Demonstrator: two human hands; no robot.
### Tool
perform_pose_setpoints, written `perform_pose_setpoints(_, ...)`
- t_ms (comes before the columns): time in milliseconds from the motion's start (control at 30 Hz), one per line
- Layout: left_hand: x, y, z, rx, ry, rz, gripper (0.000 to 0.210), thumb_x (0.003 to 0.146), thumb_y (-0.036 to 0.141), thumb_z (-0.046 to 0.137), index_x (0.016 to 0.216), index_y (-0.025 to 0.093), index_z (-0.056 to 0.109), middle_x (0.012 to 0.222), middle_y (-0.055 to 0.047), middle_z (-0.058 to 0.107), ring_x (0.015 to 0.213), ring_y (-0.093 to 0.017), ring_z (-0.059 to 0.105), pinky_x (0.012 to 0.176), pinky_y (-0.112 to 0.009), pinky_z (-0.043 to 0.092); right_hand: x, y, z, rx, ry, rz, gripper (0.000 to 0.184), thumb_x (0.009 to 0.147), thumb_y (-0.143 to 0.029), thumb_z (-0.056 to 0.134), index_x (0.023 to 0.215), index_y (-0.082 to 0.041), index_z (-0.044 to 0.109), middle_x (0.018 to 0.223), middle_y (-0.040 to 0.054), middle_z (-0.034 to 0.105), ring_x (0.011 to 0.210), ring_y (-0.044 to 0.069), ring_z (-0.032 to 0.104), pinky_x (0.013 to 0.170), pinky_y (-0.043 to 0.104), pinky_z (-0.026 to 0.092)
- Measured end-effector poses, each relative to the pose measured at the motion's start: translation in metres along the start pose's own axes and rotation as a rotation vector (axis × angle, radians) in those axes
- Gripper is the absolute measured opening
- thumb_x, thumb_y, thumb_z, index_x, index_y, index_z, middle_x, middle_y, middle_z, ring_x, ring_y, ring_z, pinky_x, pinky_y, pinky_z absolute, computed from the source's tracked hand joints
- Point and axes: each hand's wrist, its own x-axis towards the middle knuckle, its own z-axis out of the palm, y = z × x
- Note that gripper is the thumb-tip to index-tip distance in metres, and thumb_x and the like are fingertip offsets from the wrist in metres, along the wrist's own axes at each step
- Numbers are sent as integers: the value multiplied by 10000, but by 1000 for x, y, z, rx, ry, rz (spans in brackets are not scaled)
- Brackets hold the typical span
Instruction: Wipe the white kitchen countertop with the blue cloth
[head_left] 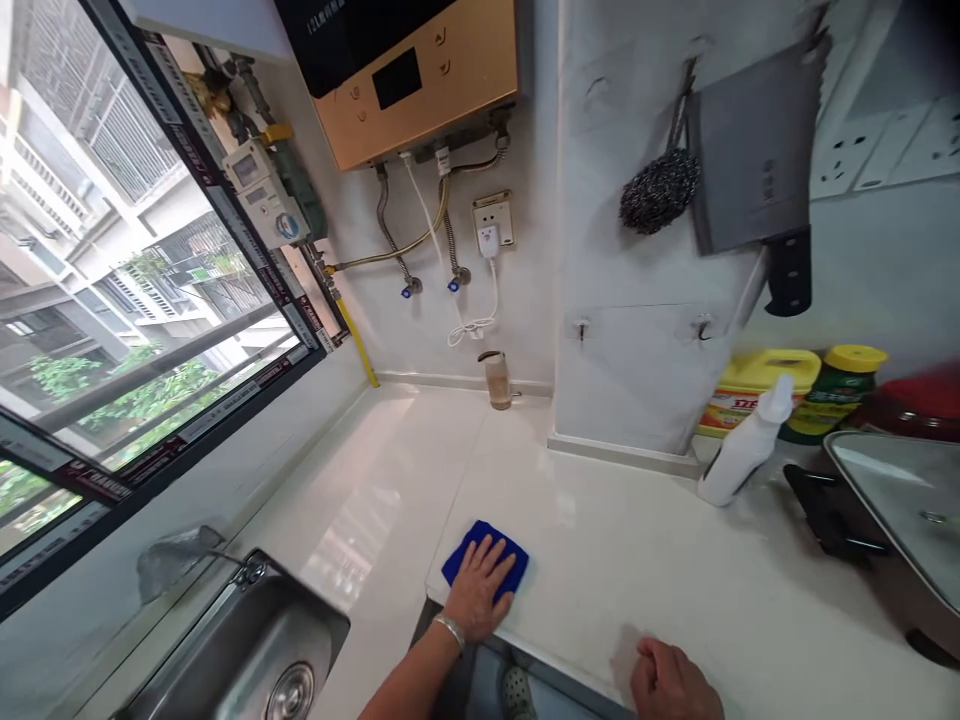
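My left hand (pixel 478 590) lies flat with fingers spread, pressing on a folded blue cloth (pixel 480 532) near the front edge of the white countertop (pixel 592 560). A bracelet circles that wrist. Farther right, my right hand (pixel 670 682) is curled into a loose fist at the counter's front edge, and nothing shows in its fingers. Its lower part is cut off by the bottom of the view.
A steel sink (pixel 247 630) is at lower left below the window. A small jar (pixel 497 382) stands by the back wall. On the right are a white spray bottle (pixel 746 445), yellow jug (pixel 776 375) and lidded electric pan (pixel 892 520). A cleaver (pixel 757 150) hangs above.
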Motion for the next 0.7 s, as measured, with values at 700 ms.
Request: perform_pose_setpoints(700, -80, -59, 1, 195, 180, -613, 569, 955, 331, 367, 1521, 291, 327, 1623, -40, 319, 1522, -274, 212, 1239, -548, 246, -5, 4, 4, 17, -46, -22, 125, 783, -233, 528, 759, -244, 650, 717, 54, 658, 612, 253, 592, 554, 367, 398)
